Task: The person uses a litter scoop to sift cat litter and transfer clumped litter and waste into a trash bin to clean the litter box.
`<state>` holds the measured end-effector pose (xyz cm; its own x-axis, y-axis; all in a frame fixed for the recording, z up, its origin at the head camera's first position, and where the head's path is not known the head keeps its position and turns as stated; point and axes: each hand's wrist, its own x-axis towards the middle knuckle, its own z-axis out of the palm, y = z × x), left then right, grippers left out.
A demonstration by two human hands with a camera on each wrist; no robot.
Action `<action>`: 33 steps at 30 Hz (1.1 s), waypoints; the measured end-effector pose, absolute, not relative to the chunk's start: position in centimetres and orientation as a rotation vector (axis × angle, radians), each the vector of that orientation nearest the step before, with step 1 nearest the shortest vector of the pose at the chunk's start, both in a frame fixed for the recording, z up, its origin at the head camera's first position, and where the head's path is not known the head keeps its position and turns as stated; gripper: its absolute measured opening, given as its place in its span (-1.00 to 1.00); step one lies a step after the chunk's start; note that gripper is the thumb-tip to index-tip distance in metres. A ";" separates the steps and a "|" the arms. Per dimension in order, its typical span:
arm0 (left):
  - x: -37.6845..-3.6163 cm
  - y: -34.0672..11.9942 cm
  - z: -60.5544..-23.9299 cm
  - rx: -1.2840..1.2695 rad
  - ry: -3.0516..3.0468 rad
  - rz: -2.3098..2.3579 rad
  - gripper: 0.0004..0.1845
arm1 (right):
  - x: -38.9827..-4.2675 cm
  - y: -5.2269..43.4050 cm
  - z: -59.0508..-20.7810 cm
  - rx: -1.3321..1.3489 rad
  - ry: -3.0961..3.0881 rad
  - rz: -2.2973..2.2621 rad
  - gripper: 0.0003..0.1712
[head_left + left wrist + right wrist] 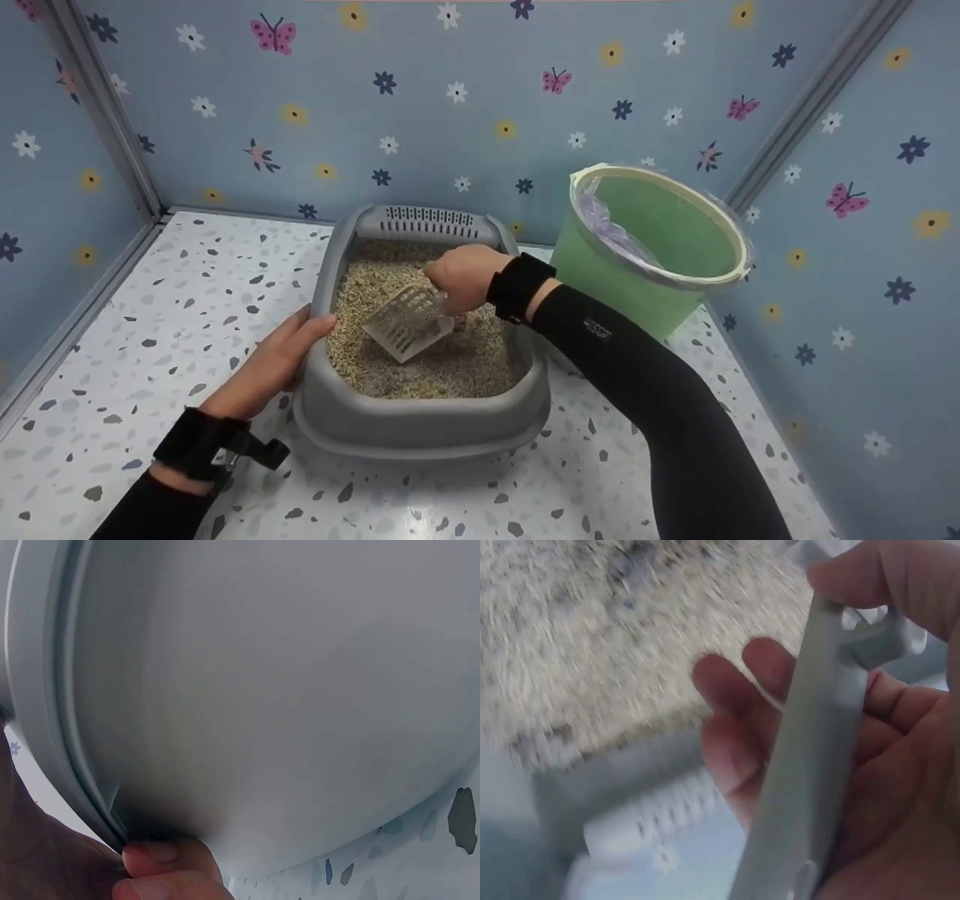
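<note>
From the head view, my right hand (461, 277) holds the scoop (409, 321) tight, blade dug into the litter (450, 367); I judge sifting is underway, and next calls for a level lift toward the bin (645, 262) beyond that grip. My left hand (274, 364) curls over the tray (420, 427) rim.

Left wrist: only tray wall (285, 690) and fingertips (161, 859).

Right wrist: blurred; scoop handle (817, 757) clasped, blade hidden.

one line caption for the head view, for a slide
Right hand holds a slotted scoop in the grey litter tray, left hand on its rim, green bin beside.
</note>
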<state>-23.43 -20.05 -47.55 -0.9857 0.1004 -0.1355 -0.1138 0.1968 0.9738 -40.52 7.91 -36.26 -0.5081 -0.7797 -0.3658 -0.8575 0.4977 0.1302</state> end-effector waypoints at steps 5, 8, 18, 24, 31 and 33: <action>-23.4 -20.2 -47.7 -0.015 2.297 1.882 -0.03 | -40.4 8.3 -35.0 -1.515 2.602 0.397 -0.48; -23.4 -20.2 -47.7 -0.022 2.307 1.878 -0.03 | -40.6 8.1 -35.1 -1.500 2.644 0.334 -0.53; -23.3 -19.9 -47.5 0.001 2.283 1.919 -0.06 | -40.8 7.2 -37.7 -1.529 2.718 0.664 -0.70; -23.1 -19.7 -47.6 -0.006 2.270 1.938 -0.07 | -41.6 6.3 -39.5 -1.512 2.693 0.930 -0.61; -23.2 -19.6 -47.5 -0.004 2.294 1.924 -0.08 | -43.5 5.4 -40.3 -1.575 2.674 0.989 -0.41; -23.1 -19.7 -47.5 -0.009 2.306 1.915 -0.08 | -43.9 5.2 -40.4 -1.584 2.669 0.975 -0.38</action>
